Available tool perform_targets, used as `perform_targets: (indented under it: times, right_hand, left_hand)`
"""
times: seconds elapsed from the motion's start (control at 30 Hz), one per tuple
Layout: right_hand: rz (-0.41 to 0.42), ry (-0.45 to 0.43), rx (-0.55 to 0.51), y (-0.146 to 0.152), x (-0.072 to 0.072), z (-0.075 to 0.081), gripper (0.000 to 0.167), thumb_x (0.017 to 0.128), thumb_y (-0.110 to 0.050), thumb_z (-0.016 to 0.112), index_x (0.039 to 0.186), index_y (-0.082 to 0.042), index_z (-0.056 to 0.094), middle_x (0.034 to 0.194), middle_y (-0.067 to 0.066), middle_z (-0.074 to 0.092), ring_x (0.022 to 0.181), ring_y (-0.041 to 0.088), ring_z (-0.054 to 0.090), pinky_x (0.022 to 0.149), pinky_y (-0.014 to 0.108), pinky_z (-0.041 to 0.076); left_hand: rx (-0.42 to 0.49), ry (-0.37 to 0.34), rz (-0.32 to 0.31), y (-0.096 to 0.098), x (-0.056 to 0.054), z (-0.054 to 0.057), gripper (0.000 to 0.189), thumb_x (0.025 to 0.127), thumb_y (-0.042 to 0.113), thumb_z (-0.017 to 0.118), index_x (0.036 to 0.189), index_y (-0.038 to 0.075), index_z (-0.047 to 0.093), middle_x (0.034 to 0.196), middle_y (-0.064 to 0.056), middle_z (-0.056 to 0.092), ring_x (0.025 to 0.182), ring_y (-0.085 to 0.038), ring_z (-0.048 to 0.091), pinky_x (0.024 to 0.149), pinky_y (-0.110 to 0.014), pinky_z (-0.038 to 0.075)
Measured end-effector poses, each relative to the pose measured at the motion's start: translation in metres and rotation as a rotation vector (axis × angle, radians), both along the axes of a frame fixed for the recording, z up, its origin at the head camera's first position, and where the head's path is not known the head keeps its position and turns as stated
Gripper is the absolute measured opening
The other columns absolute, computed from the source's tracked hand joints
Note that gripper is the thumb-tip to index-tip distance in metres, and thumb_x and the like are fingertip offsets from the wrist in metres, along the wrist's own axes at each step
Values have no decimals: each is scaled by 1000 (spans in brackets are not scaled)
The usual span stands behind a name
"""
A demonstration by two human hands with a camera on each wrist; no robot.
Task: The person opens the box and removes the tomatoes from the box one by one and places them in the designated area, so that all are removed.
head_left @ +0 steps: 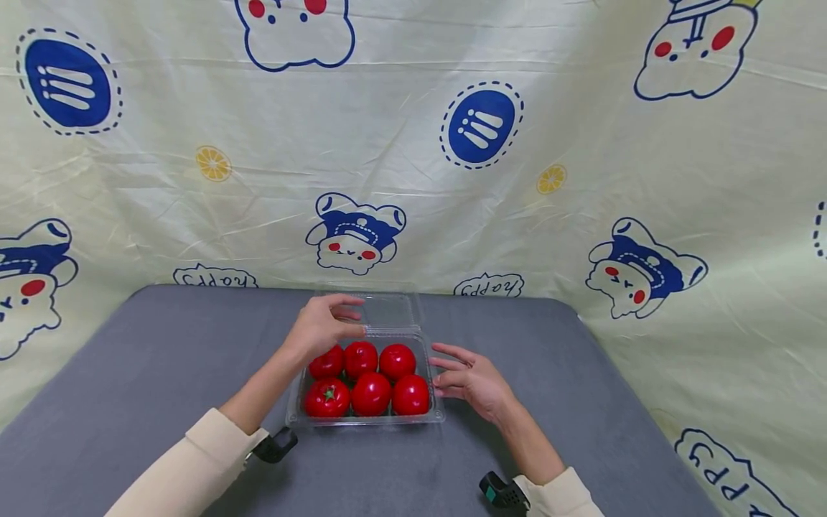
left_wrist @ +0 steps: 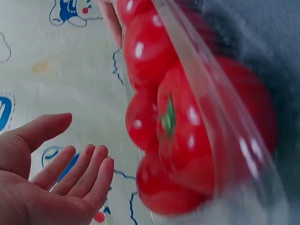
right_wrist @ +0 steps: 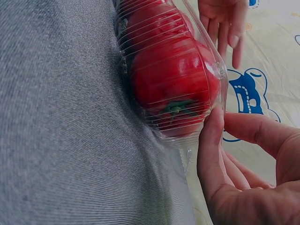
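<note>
Several red tomatoes [head_left: 371,394] sit in two rows inside a clear plastic clamshell box [head_left: 365,423]. Its clear lid [head_left: 391,313] is folded back, away from the person. My left hand [head_left: 321,327] hovers over the rear left of the box, fingers stretched out and holding nothing. Beside the box's right side is my right hand [head_left: 481,385], its fingers spread and relaxed. In the right wrist view, the fingertips [right_wrist: 214,119] of that hand are right at the box's rim. One front tomato [left_wrist: 187,122] shows its green stem in the left wrist view.
The box stands on a table with a grey cloth [head_left: 517,337]. Behind it hangs a pale curtain [head_left: 413,179] printed with blue cartoon figures and orange slices. A black band [head_left: 274,445] is on the left wrist, another [head_left: 504,492] on the right.
</note>
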State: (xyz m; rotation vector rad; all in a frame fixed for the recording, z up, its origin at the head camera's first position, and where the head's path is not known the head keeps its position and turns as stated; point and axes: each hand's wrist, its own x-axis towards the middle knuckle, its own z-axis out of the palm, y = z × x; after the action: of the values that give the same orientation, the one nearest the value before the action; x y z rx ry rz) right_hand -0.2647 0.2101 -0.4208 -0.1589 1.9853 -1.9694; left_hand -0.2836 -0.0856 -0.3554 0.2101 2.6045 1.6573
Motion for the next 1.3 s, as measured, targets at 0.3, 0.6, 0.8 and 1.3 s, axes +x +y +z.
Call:
perform_targets:
  times: [0.3, 0.6, 0.8, 1.3]
  right_hand:
    - [1, -4, -8, 0, -1, -1, 61, 95, 0, 59, 153, -1, 40, 152, 28, 46, 103, 20, 71, 85, 34, 61]
    - [10, -3, -3, 0, 0, -1, 61, 95, -1, 58, 153, -1, 40, 153, 27, 46, 108, 22, 70, 86, 35, 61]
    - [4, -3, -4, 0, -1, -1, 61, 95, -1, 58, 153, -1, 40, 152, 27, 46, 102, 19, 71, 86, 34, 61]
    - [-10, -1, 15, -2, -2, -2, 60, 95, 0, 60, 152, -2, 42, 149, 26, 51, 87, 15, 72, 83, 34, 62]
  left_hand:
    - [-76, 40, -35, 31, -1, -7, 45, 85, 15, 81, 128, 19, 70, 114, -10, 74, 104, -23, 69, 89, -39, 59]
    - [-133, 35, -82, 49, 1, -22, 43, 84, 14, 81, 126, 18, 71, 116, -10, 74, 105, -25, 68, 81, -36, 60]
    - [-136, 64, -170, 55, 8, -23, 42, 83, 13, 82, 124, 15, 73, 114, -9, 75, 104, -25, 70, 84, -39, 61]
    - [-223, 87, -428, 68, 21, -29, 51, 79, 17, 87, 127, 15, 71, 122, -12, 73, 108, -26, 68, 86, -39, 61]
